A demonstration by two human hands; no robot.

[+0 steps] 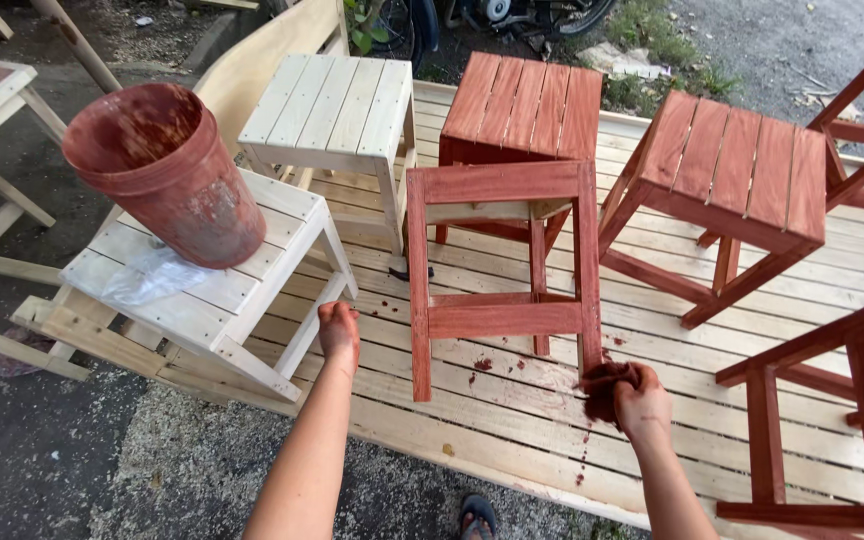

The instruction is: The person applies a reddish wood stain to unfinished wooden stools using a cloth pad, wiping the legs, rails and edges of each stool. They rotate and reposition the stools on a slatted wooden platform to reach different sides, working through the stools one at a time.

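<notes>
A: Status on the stools?

B: Right hand (pixel 640 400) is gripping a stain-soaked rag (pixel 604 385), fingers curled tight around it, at the 5 o'clock foot of the half-done stool (pixel 502 270). Left hand (pixel 339 330) is hanging free at 7 o'clock of that stool, fingers folded in loosely, holding nothing; it's stained red.

A: How far along is that stool?

B: Legs and rails are looking red. Underside of the seat is showing bare wood, so I'm judging it as partly done.

A: Count?

B: Six stools in view on the slatted platform (pixel 512 440). Fully red: one at 12 o'clock (pixel 524 105), one at 2 o'clock (pixel 732 170), plus two cut off at the right edge. Bare: one at 11 o'clock (pixel 337 105) and one at 9 o'clock (pixel 207 290), which is carrying the stain bucket (pixel 167 170) and a clear plastic sheet (pixel 147 275). One bucket, one rag.

A: Left to do?

B: By my read, finishing this one, then the two bare ones. Red drips are spotting the platform near the rag.
</notes>
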